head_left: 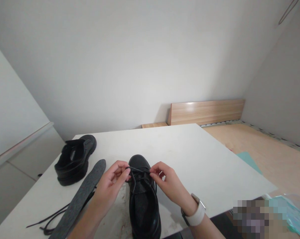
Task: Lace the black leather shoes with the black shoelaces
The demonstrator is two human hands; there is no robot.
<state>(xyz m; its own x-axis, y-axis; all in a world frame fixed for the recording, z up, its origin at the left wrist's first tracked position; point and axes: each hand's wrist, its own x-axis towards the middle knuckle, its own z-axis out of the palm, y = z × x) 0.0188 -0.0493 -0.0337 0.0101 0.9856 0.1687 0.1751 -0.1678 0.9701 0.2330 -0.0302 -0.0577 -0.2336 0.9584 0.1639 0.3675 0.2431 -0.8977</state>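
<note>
A black shoe (pixel 144 212) rests on the white table with its toe pointing away from me. Its black shoelace (pixel 140 170) runs across the front of the eyelets. On the left of the shoe, my left hand (pixel 115 179) pinches the lace between thumb and fingers. My right hand (pixel 166 179), with a watch on the wrist, pinches the lace at the right side. Beside my left forearm lies a grey insole (pixel 86 189), partly hidden by the arm. A loose black lace (pixel 56 214) lies around and under it.
A second black shoe (pixel 74 162) without a visible lace stands at the table's far left. The white table (pixel 185 149) reaches toward the wall. To the right are a bed base (pixel 259 142) and a wooden headboard (pixel 207 111). Clear plastic packaging (pixel 289 209) lies lower right.
</note>
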